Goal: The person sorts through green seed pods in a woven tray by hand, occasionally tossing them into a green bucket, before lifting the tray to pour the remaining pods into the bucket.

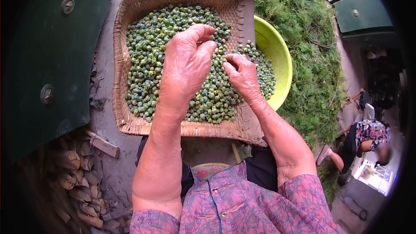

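A woven wicker scoop basket (120, 56) lies before me, heaped with small, round, knobby green cones (149, 60). Over the middle of the heap is my left hand (188, 56), its fingers curled in toward the thumb. What those fingers hold, if anything, is hidden. My right hand (243, 76) is at the basket's right side, thumb and forefinger closed in a pinch around what looks like one green cone. A yellow-green basin (284, 60) sits partly under the basket's flat right edge, with more green cones (265, 73) in it.
Cut leafy green branches (299, 60) cover the ground to the right. Stacked firewood (82, 190) lies at lower left, below a dark green cabinet-like panel (56, 60). Another person (370, 136) in a floral top bends over at far right, near a green box-like unit (364, 13).
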A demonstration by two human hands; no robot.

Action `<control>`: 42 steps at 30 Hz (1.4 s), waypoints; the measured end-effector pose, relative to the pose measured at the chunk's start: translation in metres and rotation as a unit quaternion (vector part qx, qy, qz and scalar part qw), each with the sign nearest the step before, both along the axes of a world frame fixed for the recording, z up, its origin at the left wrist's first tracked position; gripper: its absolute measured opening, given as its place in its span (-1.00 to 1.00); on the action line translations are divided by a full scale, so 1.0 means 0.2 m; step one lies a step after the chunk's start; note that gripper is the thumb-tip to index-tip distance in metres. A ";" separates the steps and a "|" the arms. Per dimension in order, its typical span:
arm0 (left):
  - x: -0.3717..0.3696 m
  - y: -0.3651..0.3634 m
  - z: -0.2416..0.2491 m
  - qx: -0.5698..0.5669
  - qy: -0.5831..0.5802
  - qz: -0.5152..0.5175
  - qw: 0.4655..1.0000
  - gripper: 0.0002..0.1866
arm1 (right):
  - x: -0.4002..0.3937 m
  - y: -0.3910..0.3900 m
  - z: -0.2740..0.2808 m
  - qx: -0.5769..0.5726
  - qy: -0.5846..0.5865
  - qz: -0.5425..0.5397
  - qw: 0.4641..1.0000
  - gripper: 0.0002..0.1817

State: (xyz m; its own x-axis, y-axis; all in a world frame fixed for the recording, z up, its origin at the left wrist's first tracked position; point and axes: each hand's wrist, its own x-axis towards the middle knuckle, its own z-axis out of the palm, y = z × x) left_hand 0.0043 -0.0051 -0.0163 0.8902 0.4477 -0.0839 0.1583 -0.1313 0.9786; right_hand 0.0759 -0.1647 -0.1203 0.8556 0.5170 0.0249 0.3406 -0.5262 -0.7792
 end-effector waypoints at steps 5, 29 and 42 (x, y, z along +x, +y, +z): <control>0.00 -0.02 -0.07 0.118 0.025 -0.060 0.991 -0.67 | -0.07 0.00 0.25 0.166 0.267 -0.023 0.949 -0.72; 0.02 -0.10 -0.05 -0.047 0.039 -0.084 0.995 -0.85 | -0.11 -0.01 0.40 0.102 -0.042 0.037 0.993 -0.90; 0.02 -0.11 -0.01 -0.061 0.048 -0.106 0.991 -0.62 | -0.09 -0.02 0.39 0.266 0.278 -0.051 0.922 -0.82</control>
State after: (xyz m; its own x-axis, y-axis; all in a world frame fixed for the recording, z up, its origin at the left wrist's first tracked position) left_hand 0.0084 -0.0271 -0.0186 0.9487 0.2321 -0.2149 0.2329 -0.0527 0.9711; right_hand 0.0585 -0.1691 -0.0416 0.8559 0.4749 -0.2048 -0.2186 -0.0267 -0.9754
